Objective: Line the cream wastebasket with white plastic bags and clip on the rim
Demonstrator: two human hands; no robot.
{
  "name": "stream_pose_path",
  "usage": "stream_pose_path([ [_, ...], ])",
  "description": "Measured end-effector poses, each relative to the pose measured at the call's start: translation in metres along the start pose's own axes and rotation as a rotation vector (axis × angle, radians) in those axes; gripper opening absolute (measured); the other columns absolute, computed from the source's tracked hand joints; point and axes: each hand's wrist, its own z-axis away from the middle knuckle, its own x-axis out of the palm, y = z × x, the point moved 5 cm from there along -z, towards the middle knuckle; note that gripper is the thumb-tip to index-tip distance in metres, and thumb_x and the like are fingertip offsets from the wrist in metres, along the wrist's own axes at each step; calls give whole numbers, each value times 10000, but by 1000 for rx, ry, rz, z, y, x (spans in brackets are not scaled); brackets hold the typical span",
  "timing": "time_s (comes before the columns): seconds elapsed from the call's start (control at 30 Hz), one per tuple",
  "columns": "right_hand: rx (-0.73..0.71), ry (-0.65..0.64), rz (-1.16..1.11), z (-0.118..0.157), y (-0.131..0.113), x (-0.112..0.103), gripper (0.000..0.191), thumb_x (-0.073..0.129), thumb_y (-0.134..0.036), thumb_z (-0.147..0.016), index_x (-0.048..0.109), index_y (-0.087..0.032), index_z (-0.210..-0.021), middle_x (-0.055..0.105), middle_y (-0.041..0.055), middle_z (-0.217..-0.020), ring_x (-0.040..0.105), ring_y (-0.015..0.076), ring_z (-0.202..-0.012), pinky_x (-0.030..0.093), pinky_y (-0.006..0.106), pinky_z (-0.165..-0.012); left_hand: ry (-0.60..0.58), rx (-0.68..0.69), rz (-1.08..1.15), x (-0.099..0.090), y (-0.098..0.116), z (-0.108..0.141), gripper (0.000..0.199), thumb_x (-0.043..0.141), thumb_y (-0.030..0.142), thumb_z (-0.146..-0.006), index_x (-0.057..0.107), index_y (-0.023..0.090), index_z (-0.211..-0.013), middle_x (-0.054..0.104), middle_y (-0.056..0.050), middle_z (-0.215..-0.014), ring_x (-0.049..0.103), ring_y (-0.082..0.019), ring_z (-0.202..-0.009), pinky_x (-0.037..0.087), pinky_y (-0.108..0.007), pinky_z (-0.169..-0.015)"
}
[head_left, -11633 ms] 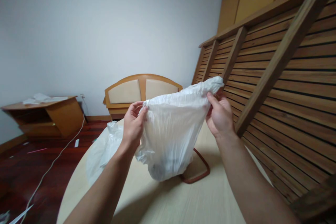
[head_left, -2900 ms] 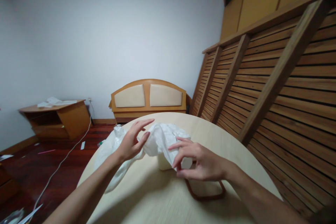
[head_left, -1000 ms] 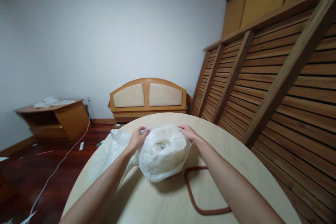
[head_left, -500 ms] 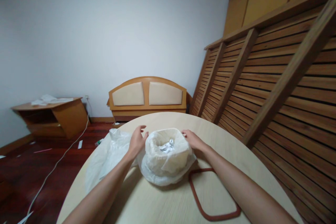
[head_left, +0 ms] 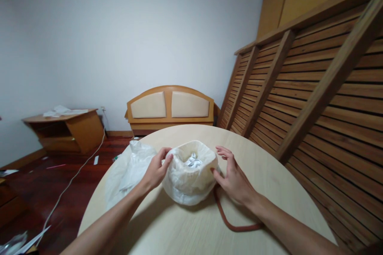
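Observation:
A small bin point(head_left: 190, 183) wrapped in a thin white plastic bag stands on the round table point(head_left: 185, 227), with crumpled silvery material point(head_left: 194, 161) inside. My left hand point(head_left: 158, 167) is at the bin's left rim, thumb and fingers closed together on the bag's edge. On the right side, my right hand point(head_left: 231, 175) has its fingers spread, the thumb near or against the bag. A brown rounded frame point(head_left: 236, 228) lies on the table to the right, partly hidden under my right forearm. Another translucent white bag point(head_left: 136, 167) lies crumpled left of the bin.
Behind the table stands a headboard point(head_left: 167, 105) with cream panels. A low cabinet point(head_left: 86, 129) with papers is at the left. Slatted wooden panels point(head_left: 314, 99) lean along the right. A white cable point(head_left: 70, 183) crosses the dark red floor.
My left hand has closed on the bag at the left rim. My right hand has turned and its fingers have spread beside the bin. The bag now sits higher and rounder around the bin.

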Motion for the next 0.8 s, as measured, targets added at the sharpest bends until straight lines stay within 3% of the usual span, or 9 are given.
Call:
stream_pose_path([
  [0.07,-125,94,94,8,-23,-8,259,576,-208,-882,460,-223,-1114,570,128,-1238,550,262,-1188,455,459,-980,33,-4,3,-1,1,3,360,508,519,-918,614,174,-919,688,-68,-869,637,-214,-821,507,-324,-791],
  [0.13,-237,64,164,13,-48,-10,140,616,-237,-880,508,-220,-967,643,75,-990,618,249,-966,470,429,-860,61,-4,40,-1,4,5,344,523,511,-911,604,179,-872,682,-70,-879,629,-207,-822,501,-309,-772],
  [0.2,-266,-33,218,17,-67,-7,196,693,-324,-851,544,-211,-909,662,36,-847,626,235,-808,449,411,-787,68,-11,120,0,7,7,343,532,515,-902,601,181,-873,688,-89,-987,626,-209,-878,498,-301,-777],
  [0.3,-206,-78,272,19,-80,-2,303,768,-406,-791,598,-192,-921,694,32,-810,641,238,-754,423,407,-780,77,-54,227,3,10,8,357,552,540,-875,582,186,-840,686,-86,-993,608,-201,-849,493,-287,-741],
  [0.5,-12,-80,310,20,-69,10,200,705,-268,-841,568,-202,-711,659,0,-665,601,196,-631,384,371,-725,92,-95,297,6,12,16,372,601,552,-831,547,190,-764,650,-49,-841,568,-179,-759,465,-267,-682],
  [0.63,14,-156,231,21,-57,12,175,589,-201,-907,559,-202,-734,671,1,-713,613,193,-700,399,364,-768,109,-89,312,8,8,23,417,645,580,-789,507,194,-715,593,-20,-758,515,-153,-689,433,-250,-629],
  [0.8,45,-301,179,20,-20,9,140,544,-173,-892,534,-206,-757,656,-12,-723,625,189,-733,415,359,-788,215,-118,262,2,-2,21,411,635,580,-802,518,194,-722,478,31,-654,433,-127,-613,390,-235,-581],
])
